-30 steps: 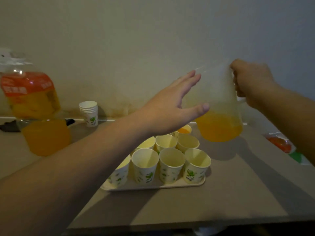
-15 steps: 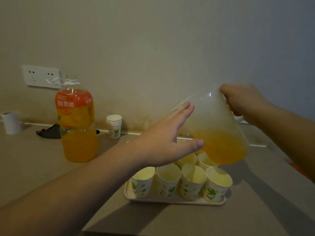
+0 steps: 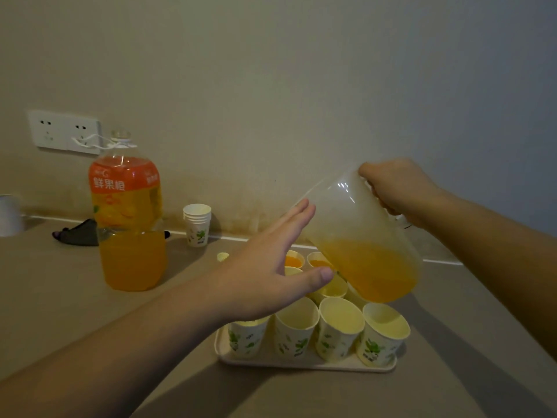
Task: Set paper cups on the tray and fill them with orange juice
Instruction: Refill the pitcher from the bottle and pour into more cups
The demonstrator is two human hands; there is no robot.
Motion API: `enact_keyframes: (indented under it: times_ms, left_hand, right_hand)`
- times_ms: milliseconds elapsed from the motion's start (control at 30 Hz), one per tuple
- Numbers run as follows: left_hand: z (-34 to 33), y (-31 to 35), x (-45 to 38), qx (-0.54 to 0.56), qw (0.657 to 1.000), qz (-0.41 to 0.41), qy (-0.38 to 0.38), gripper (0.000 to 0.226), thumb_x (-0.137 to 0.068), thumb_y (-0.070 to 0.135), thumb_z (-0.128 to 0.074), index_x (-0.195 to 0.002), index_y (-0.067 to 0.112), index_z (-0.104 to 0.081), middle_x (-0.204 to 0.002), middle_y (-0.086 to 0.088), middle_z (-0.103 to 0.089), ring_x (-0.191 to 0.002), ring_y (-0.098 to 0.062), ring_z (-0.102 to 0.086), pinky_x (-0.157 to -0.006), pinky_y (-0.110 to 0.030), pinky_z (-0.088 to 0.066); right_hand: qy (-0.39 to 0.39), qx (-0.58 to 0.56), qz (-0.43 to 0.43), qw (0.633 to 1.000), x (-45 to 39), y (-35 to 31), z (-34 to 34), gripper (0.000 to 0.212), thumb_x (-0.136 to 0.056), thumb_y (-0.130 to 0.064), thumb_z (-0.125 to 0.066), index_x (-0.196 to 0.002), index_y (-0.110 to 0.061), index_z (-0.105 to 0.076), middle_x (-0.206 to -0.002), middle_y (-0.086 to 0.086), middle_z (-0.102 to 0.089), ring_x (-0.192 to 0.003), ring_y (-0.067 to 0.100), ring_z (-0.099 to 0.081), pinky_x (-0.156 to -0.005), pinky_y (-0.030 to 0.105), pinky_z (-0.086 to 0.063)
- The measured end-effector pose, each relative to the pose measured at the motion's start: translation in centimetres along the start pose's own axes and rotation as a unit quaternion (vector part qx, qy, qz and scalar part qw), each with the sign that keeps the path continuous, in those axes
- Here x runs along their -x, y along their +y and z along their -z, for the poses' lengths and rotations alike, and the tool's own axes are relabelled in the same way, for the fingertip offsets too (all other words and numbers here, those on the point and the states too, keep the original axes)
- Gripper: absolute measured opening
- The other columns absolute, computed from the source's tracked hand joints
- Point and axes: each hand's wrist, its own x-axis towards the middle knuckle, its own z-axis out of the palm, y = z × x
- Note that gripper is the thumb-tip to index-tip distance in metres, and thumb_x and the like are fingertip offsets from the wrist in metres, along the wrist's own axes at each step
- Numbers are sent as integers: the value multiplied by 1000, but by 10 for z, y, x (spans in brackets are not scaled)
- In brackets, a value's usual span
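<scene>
Appears to be a plain domestic or small office room, not a fitted kitchen. Bare painted wall [image 3: 271,86], stained along its foot, behind a smooth beige counter [image 3: 60,297]. Double wall socket [image 3: 64,131] mounted on that wall, above the counter's far left part. Large bottle of orange drink [image 3: 129,224] standing open on the counter below and just right of the socket. Stack of spare paper cups [image 3: 197,224] right of the bottle, against the wall. Dark crumpled cloth [image 3: 79,233] lying left of the bottle. No sink, stove or shop fittings seen.
</scene>
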Motion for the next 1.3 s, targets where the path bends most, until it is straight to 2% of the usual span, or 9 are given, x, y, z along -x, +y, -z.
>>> enact_keyframes:
  times_ms: [100, 233, 300, 433, 600, 700, 933, 1167, 1300]
  left_hand:
    - [-2, -5, 6, -3, 1000, 5, -3, 91, -87, 72, -54, -157, 54, 2, -157, 45, 11, -136, 31, 5, -109, -11, -17]
    - [-8, -8, 13, -6, 1000, 11, -10, 93, -88, 72, -54, -155, 56, 8, -152, 49, 19, -127, 37, 11, -99, -2, -16]
    - [-13, -10, 16, 17, 1000, 14, -5, 95, -88, 69, -57, -156, 55, 8, -151, 49, 22, -132, 33, 10, -102, -5, -20]
    - [-22, -14, 22, 42, 999, 14, -12, 101, -85, 72, -56, -157, 50, 11, -151, 46, 28, -136, 28, 17, -108, -10, -10]
    - [-30, -17, 29, 59, 997, 29, -28, 105, -87, 70, -60, -157, 48, 15, -149, 45, 34, -143, 18, 21, -124, -30, -13]
    - [-30, -18, 33, 72, 996, 38, -34, 104, -88, 69, -60, -157, 49, 15, -148, 46, 34, -144, 17, 21, -127, -40, -16]
    - [-33, -18, 39, 70, 995, 55, -41, 105, -86, 71, -60, -155, 50, 18, -144, 48, 38, -144, 13, 25, -127, -37, -9]
    - [-33, -19, 45, 82, 993, 68, -47, 105, -86, 72, -60, -154, 53, 18, -143, 50, 37, -145, 13, 21, -126, -40, -15]
    - [-32, -19, 47, 83, 993, 71, -50, 106, -85, 72, -59, -154, 52, 18, -142, 50, 37, -144, 13, 23, -126, -38, -13]
  right_hand:
    - [-19, 37, 21, 999, -1, -4, -5, 33, -89, -21, -53, -57, -13, -47, -54, 6, -42, -41, 20, -33, -44, 23, -26]
    - [-34, 60, 28, 997, -4, -8, -10, 27, -87, -23, -54, -63, -13, -46, -61, 9, -39, -44, 19, -31, -45, 23, -24]
    - [-49, 82, 35, 995, -5, -11, -13, 25, -86, -25, -54, -65, -13, -47, -64, 11, -39, -45, 18, -31, -46, 25, -24]
    - [-71, 109, 44, 991, -6, -14, -19, 26, -86, -22, -53, -63, -12, -46, -62, 12, -38, -45, 18, -30, -48, 25, -23]
    - [-91, 163, 60, 981, -6, -15, -27, 30, -89, -21, -52, -62, -11, -44, -61, 13, -38, -42, 19, -30, -49, 25, -24]
    - [-96, 177, 68, 977, -6, -15, -31, 31, -90, -21, -52, -62, -11, -44, -61, 13, -38, -44, 20, -31, -51, 27, -24]
    - [-109, 197, 80, 971, -5, -18, -40, 31, -91, -23, -53, -64, -10, -46, -65, 14, -37, -52, 21, -29, -60, 31, -25]
    - [-123, 212, 87, 966, -3, -21, -46, 28, -91, -22, -53, -67, -10, -45, -67, 13, -35, -57, 21, -30, -61, 32, -26]
    - [-126, 220, 91, 963, -1, -23, -48, 30, -91, -22, -53, -65, -11, -43, -66, 12, -34, -57, 21, -30, -61, 32, -25]
